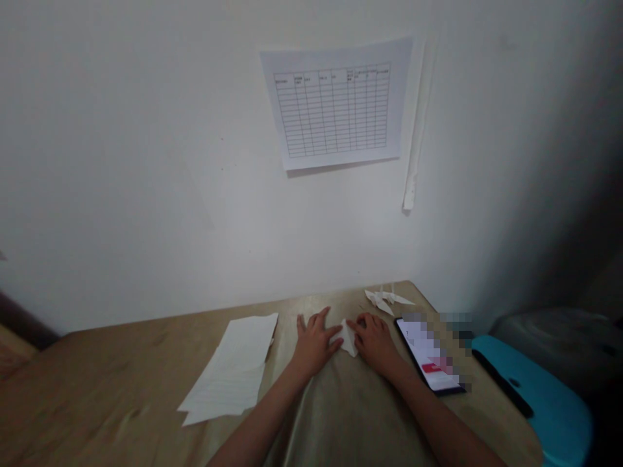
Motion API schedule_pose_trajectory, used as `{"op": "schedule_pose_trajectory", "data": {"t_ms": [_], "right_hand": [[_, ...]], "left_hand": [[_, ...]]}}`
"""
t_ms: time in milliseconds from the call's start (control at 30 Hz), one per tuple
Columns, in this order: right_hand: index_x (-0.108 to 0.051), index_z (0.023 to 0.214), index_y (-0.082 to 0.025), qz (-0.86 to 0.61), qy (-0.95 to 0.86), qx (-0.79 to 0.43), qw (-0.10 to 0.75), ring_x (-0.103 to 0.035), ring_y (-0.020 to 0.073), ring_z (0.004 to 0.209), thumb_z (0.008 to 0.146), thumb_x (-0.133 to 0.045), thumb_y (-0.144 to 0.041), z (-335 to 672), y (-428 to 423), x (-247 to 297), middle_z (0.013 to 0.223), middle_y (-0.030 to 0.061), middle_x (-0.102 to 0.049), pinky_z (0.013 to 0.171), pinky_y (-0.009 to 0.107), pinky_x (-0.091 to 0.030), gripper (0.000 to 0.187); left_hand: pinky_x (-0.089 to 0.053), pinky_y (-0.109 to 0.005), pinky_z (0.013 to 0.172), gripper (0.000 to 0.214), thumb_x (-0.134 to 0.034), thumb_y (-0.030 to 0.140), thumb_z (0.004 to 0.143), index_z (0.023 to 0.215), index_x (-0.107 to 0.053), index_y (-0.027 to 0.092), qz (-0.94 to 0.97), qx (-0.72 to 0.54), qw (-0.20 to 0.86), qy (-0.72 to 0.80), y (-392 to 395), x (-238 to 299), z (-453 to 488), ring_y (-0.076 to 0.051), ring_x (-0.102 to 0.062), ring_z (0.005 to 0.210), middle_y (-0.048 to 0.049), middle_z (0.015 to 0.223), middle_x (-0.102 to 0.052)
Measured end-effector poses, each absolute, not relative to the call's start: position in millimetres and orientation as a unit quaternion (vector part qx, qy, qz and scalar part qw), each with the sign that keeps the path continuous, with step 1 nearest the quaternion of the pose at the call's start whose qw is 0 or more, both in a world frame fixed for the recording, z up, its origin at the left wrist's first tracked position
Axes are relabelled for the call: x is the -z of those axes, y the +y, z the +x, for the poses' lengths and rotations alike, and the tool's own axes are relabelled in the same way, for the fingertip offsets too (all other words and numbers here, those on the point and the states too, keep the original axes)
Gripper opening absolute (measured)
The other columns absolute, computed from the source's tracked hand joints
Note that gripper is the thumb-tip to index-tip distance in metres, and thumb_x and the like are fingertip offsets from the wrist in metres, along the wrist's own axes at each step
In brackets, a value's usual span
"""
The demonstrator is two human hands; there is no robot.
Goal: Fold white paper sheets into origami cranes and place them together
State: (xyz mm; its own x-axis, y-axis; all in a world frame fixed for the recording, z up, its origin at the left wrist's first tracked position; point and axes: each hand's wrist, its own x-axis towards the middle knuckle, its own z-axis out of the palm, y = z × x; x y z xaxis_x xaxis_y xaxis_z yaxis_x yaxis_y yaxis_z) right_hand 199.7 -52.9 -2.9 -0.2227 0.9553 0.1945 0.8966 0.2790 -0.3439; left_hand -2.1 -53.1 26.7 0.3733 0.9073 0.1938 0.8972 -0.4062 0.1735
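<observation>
A small piece of folded white paper (348,340) lies on the table between my two hands. My left hand (314,340) touches its left edge with thumb and index finger, while the other fingers are spread over the tabletop. From the other side, my right hand (374,338) grips the paper with its fingertips, the remaining fingers curled. Parts of the paper are hidden under the fingers. Beyond my right hand sit folded paper figures (387,298) with pointed wings, like cranes.
Lined paper sheets (238,370) lie left of my left arm. A phone (428,357) with a lit screen rests to the right on the brown-covered table (146,363). Past the right edge is a turquoise object (545,395). A printed table sheet (335,107) hangs on the wall.
</observation>
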Motion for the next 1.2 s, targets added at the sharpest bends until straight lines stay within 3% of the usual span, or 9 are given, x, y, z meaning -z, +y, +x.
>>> {"op": "schedule_pose_trajectory", "data": {"t_ms": [200, 700, 967, 1200], "right_hand": [[-0.058, 0.138, -0.037, -0.598, -0.776, -0.068, 0.188, -0.047, 0.0278, 0.125, 0.089, -0.053, -0.02, 197.2, -53.8, 2.3, 0.132, 0.0085, -0.058, 0.11, 0.043, -0.03, 0.052], [-0.069, 0.125, -0.034, -0.644, -0.747, -0.06, 0.153, -0.048, 0.029, 0.126, 0.089, -0.059, -0.029, 202.9, -60.7, -21.3, 0.127, 0.01, -0.057, 0.104, 0.041, -0.035, 0.038], [-0.079, 0.102, -0.028, -0.664, -0.729, -0.054, 0.16, -0.053, 0.0288, 0.117, 0.087, -0.066, -0.038, 210.7, -62.2, -28.7, 0.115, 0.0113, -0.062, 0.1, 0.038, -0.038, 0.023], [-0.08, 0.084, -0.023, -0.689, -0.707, -0.048, 0.155, -0.053, 0.0305, 0.117, 0.085, -0.07, -0.043, 211.7, -63.4, -30.5, 0.115, 0.0132, -0.062, 0.091, 0.038, -0.042, 0.023]], "left_hand": [[-0.01, -0.079, 0.114, 0.047, -0.063, 0.052, 0.092, 0.138, -0.056, 0.05, 0.82, -0.116, 0.027, 0.56, -44.0, -21.8, 5.3, -0.038, -0.037, 0.144, -0.0068, 0.163, -0.035], [-0.006, -0.079, 0.114, 0.049, -0.056, 0.064, 0.091, 0.138, -0.056, 0.05, 0.81, -0.116, -0.004, 0.574, -46.5, -16.8, 4.2, -0.039, -0.038, 0.144, -0.0089, 0.159, -0.041], [-0.006, -0.08, 0.113, 0.049, -0.057, 0.064, 0.091, 0.138, -0.056, 0.051, 0.807, -0.124, -0.003, 0.578, -44.7, -10.8, 3.2, -0.039, -0.038, 0.143, -0.0099, 0.159, -0.041], [-0.003, -0.08, 0.113, 0.05, -0.056, 0.064, 0.091, 0.138, -0.056, 0.05, 0.806, -0.127, 0.003, 0.577, -44.2, -9.1, 2.5, -0.04, -0.037, 0.144, -0.0087, 0.158, -0.042]]}}
